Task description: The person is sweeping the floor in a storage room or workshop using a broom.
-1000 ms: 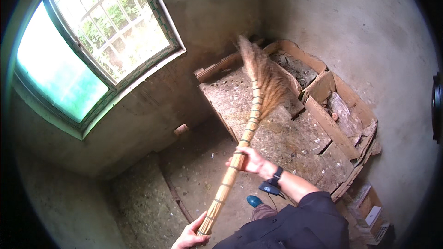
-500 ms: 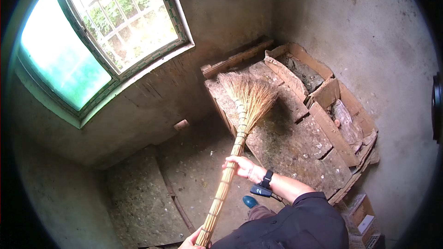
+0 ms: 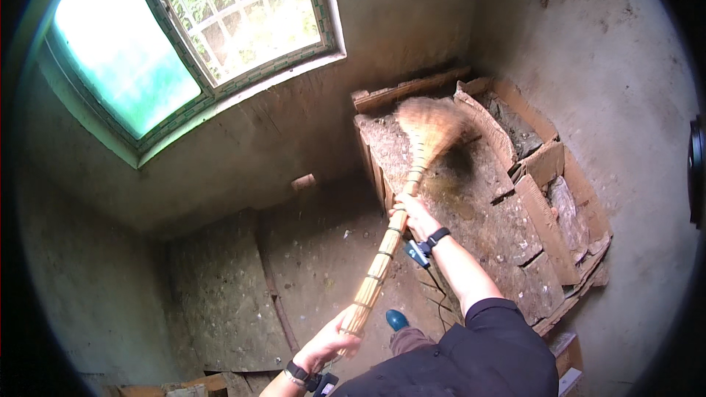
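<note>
A long straw broom [image 3: 382, 254] slants across the view, its handle bound with dark rings. Its bristle head [image 3: 432, 129] is blurred and spreads over a dirty wooden platform [image 3: 529, 290], near the platform's far end. My right hand [image 3: 413, 215] is wrapped round the upper handle, just below the bristles. Lower down, close to the handle's end, my left hand [image 3: 331, 338] grips it. Both wrists wear dark bands with small devices, and a cable hangs from the right one.
Two open cardboard boxes with debris, one farther [image 3: 515, 129] and one nearer [image 3: 548, 228], line the platform's right side by the wall. A barred window [image 3: 243, 15] is at upper left. A wooden board [image 3: 220, 301] lies on the floor. My blue shoe [image 3: 397, 319] shows below.
The broom head has moved right and farther over the platform and is now blurred. My hands have moved with it, the left coming further into view. The whole view has shifted slightly.
</note>
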Available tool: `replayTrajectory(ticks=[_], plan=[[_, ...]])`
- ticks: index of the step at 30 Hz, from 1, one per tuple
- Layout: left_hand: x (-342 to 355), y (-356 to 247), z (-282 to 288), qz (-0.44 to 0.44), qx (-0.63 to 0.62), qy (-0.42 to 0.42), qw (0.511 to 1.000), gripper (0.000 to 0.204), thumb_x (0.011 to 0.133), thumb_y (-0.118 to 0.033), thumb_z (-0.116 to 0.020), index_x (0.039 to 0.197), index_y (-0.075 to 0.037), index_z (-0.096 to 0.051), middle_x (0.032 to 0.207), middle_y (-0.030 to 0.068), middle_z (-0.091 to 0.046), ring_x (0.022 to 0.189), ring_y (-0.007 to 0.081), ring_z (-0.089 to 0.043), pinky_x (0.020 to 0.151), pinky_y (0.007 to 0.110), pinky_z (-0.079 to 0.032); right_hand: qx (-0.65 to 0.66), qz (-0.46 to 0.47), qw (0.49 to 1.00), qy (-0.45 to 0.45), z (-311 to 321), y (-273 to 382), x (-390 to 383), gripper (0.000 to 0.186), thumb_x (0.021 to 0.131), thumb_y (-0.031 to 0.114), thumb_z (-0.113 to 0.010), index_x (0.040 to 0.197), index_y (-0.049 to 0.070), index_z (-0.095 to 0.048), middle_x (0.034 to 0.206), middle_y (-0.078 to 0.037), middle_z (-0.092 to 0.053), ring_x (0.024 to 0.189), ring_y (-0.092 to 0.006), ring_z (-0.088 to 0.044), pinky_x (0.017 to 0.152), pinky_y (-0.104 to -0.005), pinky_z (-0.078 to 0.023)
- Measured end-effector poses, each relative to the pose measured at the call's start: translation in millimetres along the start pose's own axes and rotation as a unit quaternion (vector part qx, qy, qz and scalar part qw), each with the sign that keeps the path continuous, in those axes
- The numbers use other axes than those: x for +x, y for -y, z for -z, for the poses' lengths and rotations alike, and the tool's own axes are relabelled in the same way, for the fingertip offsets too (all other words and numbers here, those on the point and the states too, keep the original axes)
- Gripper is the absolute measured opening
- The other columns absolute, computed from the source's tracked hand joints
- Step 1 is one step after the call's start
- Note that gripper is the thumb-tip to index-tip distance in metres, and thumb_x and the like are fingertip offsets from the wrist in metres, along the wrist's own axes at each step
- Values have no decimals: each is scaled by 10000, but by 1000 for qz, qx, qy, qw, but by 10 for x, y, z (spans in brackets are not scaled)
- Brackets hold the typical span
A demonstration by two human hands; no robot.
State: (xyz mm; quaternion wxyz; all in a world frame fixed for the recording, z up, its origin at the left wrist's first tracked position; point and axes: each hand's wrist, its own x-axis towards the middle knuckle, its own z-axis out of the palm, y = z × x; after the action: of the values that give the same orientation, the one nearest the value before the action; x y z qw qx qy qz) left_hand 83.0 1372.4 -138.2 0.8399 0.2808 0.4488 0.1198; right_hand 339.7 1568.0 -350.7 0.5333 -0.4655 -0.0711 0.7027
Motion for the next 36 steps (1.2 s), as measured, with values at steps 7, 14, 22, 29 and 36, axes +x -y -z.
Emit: replayTrajectory(ticks=[7, 14, 22, 29, 36], plan=[[-1224, 617, -71, -9, 18, -112, 994, 769, 718, 26, -610, 1389, -80, -250, 775, 34, -531, 567, 132, -543, 490, 257, -450, 9, -175, 977, 122, -802, -838, -840, 128, 820, 116, -593, 842, 1, -541, 710, -112, -582, 667, -269, -635, 606, -435, -555], [-1870, 728, -145, 9, 89, -147, 985, 884, 627, -181, -732, 1373, 19, -304, 1188, 26, -491, 925, 82, -494, 714, 212, -429, 188, -227, 943, 155, -448, -976, -1640, 98, 762, 55, -620, 817, 17, -548, 757, -122, -596, 781, -303, -620, 770, -483, -511], [-1221, -394, -115, 49, 254, -147, 955, 828, 721, 6, -622, 1430, -116, -213, 766, -19, -490, 555, 50, -467, 477, 211, -398, 196, -125, 971, 64, -450, -619, -859, 145, 757, 151, -600, 748, 74, -477, 611, -83, -517, 577, -245, -558, 646, -406, -518], [-1478, -229, -645, -80, 68, -229, 968, 822, 644, -127, -688, 1369, 8, -325, 989, -11, -531, 693, 45, -469, 576, 171, -383, 142, -203, 938, 244, -869, -571, -895, 112, 814, 147, -588, 839, 45, -548, 809, -140, -618, 773, -266, -627, 755, -423, -522], [-1496, 345, -222, -5, 89, -184, 979, 917, 626, -267, -779, 1364, 21, -318, 1197, 110, -533, 821, 101, -536, 723, 229, -447, 155, -213, 950, 168, -276, -637, -1358, 133, 787, 168, -586, 822, 44, -550, 800, -114, -624, 778, -265, -617, 753, -379, -519]])
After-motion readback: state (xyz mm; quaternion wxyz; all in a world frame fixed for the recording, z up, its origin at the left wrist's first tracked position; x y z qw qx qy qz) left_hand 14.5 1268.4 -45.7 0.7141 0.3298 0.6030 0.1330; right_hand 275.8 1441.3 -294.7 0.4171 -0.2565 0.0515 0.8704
